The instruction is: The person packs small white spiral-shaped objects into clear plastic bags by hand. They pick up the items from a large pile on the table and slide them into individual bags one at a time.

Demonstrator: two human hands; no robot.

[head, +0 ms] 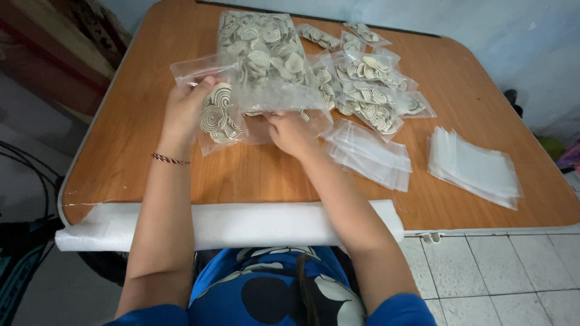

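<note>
a wooden table with rounded corners and a pale rim fills most of the view, and a long white foam roll lies along its near edge, just in front of the person's blue patterned top.

at the far middle of the table stands the large clear bag, packed full of flat cream-and-dark spiral discs; its lower edge hangs over the person's hands. to its right lies a heap of small filled bags, each holding the same spiral discs, overlapping one another and spreading toward the far edge.

further right, well apart from the heap, a neat stack of empty clear bags rests flat on the wood. a second, smaller stack of empty bags lies between that stack and the right hand, just beside the filled heap.

the left hand is raised slightly off the table, fingers curled and closed on the mouth of a small clear bag, which holds a few spiral discs gathered at its bottom. a thin braided bracelet circles that wrist.

the right hand sits low, just beside the small bag and under the edge of the large one, fingers bent inward; whether they pinch a disc or the plastic cannot be told, since the bag covers the fingertips.
</note>
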